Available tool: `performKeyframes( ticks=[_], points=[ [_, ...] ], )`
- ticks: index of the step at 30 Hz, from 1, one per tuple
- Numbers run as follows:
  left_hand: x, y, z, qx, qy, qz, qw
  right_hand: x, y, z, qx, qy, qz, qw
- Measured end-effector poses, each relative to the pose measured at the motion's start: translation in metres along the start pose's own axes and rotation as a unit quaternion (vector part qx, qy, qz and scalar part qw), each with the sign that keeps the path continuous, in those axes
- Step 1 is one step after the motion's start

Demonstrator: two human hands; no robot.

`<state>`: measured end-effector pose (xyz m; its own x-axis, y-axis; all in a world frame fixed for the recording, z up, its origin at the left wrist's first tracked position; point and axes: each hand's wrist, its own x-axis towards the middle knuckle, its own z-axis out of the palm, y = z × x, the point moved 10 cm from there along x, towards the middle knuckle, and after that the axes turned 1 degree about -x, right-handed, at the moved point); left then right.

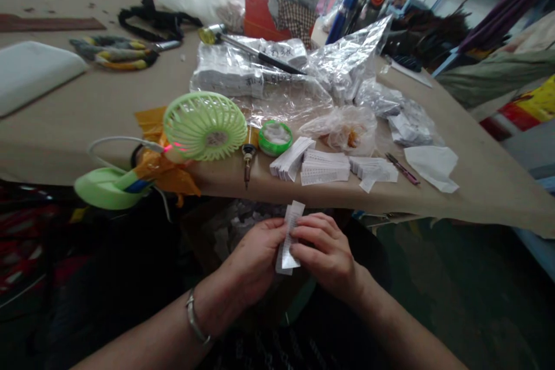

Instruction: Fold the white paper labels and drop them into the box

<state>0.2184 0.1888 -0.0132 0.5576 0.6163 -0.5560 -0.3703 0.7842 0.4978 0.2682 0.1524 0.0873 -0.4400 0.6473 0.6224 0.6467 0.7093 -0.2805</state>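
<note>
The left hand (255, 257) and the right hand (325, 254) are close together below the table (485, 185) edge, and both pinch one white label strip (289, 237) between thumb and fingers. The strip stands almost upright between them. Just above, on the table edge, lie label stacks (325, 166). To the left stand a green fan (204, 126), a soldering iron (248, 159) and a green tape roll (275, 137).

Your hands pinch a white label strip (289, 237) printed with fine dark lines. Beyond it, you see a mint-green fan (204, 125) with a pink-red light, and right of the fan a green-rimmed tape roll (274, 137) and white label stacks (325, 166) on the tan tabletop (65, 121).
</note>
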Motion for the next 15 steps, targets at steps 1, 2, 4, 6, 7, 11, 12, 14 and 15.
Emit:
performKeyframes(
  ticks=[1, 2, 4, 6, 7, 11, 12, 14, 15],
  points=[
    [0.0, 0.001, -0.002, -0.008, 0.004, 0.004, 1.0, -0.001, 0.0, 0.005, 0.001, -0.008, -0.002, 1.0],
    [0.0, 0.001, -0.004, -0.017, 0.011, 0.007, 1.0, -0.001, 0.0, 0.008, 0.001, -0.014, -0.002, 1.0],
    [-0.001, 0.002, -0.01, -0.029, 0.031, 0.012, 0.999, -0.002, -0.001, 0.01, 0.0, -0.019, -0.005, 1.0],
    [-0.001, 0.002, -0.014, -0.034, 0.047, 0.017, 0.998, -0.003, -0.003, 0.01, -0.006, -0.02, -0.008, 1.0],
    [-0.001, 0.003, -0.016, -0.036, 0.051, 0.02, 0.998, -0.003, -0.004, 0.01, -0.01, -0.023, -0.009, 1.0],
    [-0.002, 0.003, -0.013, -0.046, 0.041, 0.017, 0.998, -0.003, -0.007, 0.013, -0.023, -0.04, -0.007, 0.999],
    [-0.002, 0.003, -0.011, -0.046, 0.038, 0.018, 0.998, -0.004, -0.007, 0.014, -0.024, -0.043, -0.006, 0.999],
    [-0.002, 0.005, -0.01, -0.044, 0.036, 0.024, 0.998, -0.004, -0.005, 0.016, -0.023, -0.048, -0.005, 0.999],
    [-0.002, 0.006, -0.01, -0.045, 0.033, 0.032, 0.998, -0.004, -0.004, 0.017, -0.025, -0.049, -0.004, 0.998]
  ],
)
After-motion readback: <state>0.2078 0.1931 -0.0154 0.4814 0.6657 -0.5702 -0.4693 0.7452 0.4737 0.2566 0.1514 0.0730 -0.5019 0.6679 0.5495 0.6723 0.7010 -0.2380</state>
